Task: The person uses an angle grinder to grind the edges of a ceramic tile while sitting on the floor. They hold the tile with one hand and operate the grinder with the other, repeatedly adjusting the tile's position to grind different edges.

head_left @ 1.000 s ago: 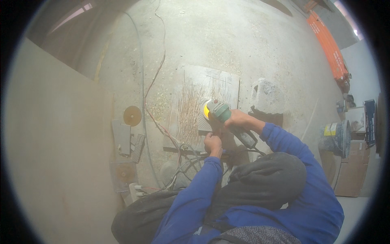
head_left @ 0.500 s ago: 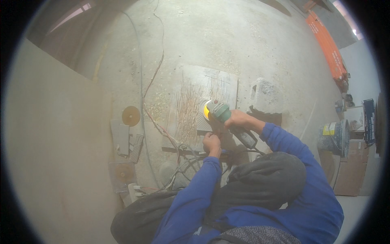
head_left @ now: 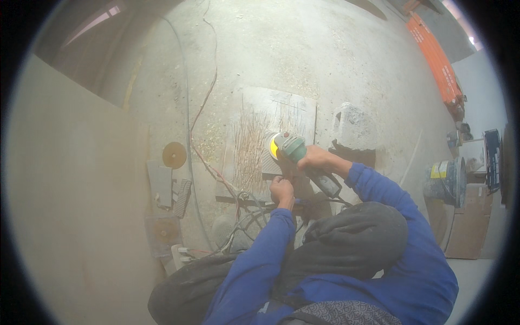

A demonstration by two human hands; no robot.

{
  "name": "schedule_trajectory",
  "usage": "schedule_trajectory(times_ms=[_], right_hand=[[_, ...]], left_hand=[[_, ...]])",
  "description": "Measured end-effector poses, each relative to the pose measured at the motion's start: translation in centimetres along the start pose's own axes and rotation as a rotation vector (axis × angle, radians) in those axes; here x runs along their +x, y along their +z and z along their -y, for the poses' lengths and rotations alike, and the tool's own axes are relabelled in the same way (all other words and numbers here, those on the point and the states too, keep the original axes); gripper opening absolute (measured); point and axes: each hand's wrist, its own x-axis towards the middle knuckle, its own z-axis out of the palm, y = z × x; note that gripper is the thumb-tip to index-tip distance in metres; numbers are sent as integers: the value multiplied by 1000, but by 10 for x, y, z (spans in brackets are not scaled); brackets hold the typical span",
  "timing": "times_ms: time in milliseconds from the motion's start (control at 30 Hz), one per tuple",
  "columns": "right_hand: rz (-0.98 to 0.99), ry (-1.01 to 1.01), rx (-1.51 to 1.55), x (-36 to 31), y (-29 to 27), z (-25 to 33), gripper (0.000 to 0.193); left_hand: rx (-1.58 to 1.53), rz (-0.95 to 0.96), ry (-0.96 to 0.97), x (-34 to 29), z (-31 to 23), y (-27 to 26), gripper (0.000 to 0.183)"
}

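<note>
My right hand (head_left: 316, 158) is wrapped round the body of a green and black angle grinder (head_left: 294, 147), whose yellow-marked disc sits at its left end. Under the disc lies a small grey ridged tile piece (head_left: 270, 167). My left hand (head_left: 281, 189) is closed at the near edge of that piece, its fingertips pressed against it; part of the grip is hidden. Beneath is a worn board (head_left: 249, 146) scored with many cut lines. The grinder's cable trails from its rear end near my knee.
On the left lie a round tan disc (head_left: 174, 155), grey tile offcuts (head_left: 160, 181) and a power strip (head_left: 177, 255). Tangled cables (head_left: 246, 216) run beside my left arm. A concrete block (head_left: 355, 127) stands right of the board, with a bucket (head_left: 445, 182) farther right. Dust hazes the air.
The grinder and my right hand have shifted very slightly left. My left hand stays at the tile piece.
</note>
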Motion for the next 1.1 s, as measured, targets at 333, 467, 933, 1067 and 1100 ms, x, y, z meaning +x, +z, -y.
schedule_trajectory(times_ms=[333,467,933,1067,1100], right_hand=[[1,-37,28,1,0,-7,32],[5,-43,12,-1,0,-10,29],[18,-19,51,-3,-1,-5,27],[31,35,45,-1,-2,-3,30],[30,49,45,-1,-2,-3,31]], left_hand=[[60,2,-14,-8,-13,-7,21],[20,12,14,-10,-14,-7,17],[53,-23,39,-6,-8,-4,12],[11,-1,26,-9,-14,-7,14],[2,22,-8,-10,-16,-9,16]])
